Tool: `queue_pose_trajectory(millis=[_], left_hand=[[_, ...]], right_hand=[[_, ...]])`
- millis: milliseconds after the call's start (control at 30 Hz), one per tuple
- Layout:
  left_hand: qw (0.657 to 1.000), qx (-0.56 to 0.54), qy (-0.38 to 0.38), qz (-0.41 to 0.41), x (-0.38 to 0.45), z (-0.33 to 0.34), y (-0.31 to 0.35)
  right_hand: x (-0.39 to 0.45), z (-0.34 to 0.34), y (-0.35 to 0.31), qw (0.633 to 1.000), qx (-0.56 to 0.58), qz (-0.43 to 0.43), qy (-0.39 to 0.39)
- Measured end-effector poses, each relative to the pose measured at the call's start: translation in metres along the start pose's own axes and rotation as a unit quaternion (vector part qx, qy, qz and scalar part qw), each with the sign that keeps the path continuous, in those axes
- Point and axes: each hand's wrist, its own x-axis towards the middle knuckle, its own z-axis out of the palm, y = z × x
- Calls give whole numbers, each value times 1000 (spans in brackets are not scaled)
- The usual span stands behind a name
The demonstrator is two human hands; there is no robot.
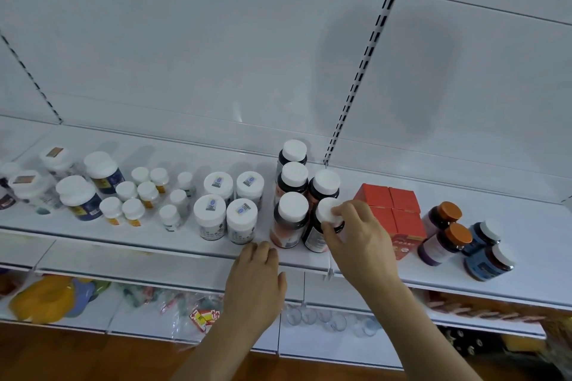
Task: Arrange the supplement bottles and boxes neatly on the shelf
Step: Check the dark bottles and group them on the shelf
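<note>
White-capped dark bottle sits at the shelf front edge, my right hand pinching its cap; my left hand rests flat, fingers relaxed. Most rows look ordered; I judge the right-end bottles remain unaligned

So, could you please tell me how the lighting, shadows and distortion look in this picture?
Head view: even, soft light; a large dim shadow on the back panel, a small glare spot left of it; wide-angle bending curves the shelf edge and slants the slotted upright; the lower shelves are blurred; the right hand on the white-capped bottle is sharp enough, as is the left hand.
</note>
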Motion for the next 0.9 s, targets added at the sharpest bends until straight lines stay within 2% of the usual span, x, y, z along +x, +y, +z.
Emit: queue_pose_trajectory(millis=[133, 300, 400, 467, 567, 633, 733, 900], left_hand=[[1000, 6, 17, 6, 2, 1, -3], [999, -8, 35, 22, 4, 3, -8], [999, -20, 33, 27, 3, 2, -9], [999, -33, 29, 27, 3, 1, -9], [998, -42, 27, 39, 1, -2, -7], [998, -45, 25, 45, 0, -2, -7], [998, -40, 33, 42, -2, -4, -7], [998, -40, 38, 39, -2, -6, -10]], right_hand=[[3, -2, 1, 1000, 0, 1, -20], [27, -10, -6, 1000, -7, -13, 25], [54, -3, -19, 999, -2, -35, 25], [75, 4, -28, 999, -8, -32, -19], [101, 12, -40, 988, -40, 9, -149], [110, 15, -46, 976, -76, 18, -204], [114, 19, -49, 970, -66, 38, -230], [115, 16, -53, 974, -52, 43, -216]])
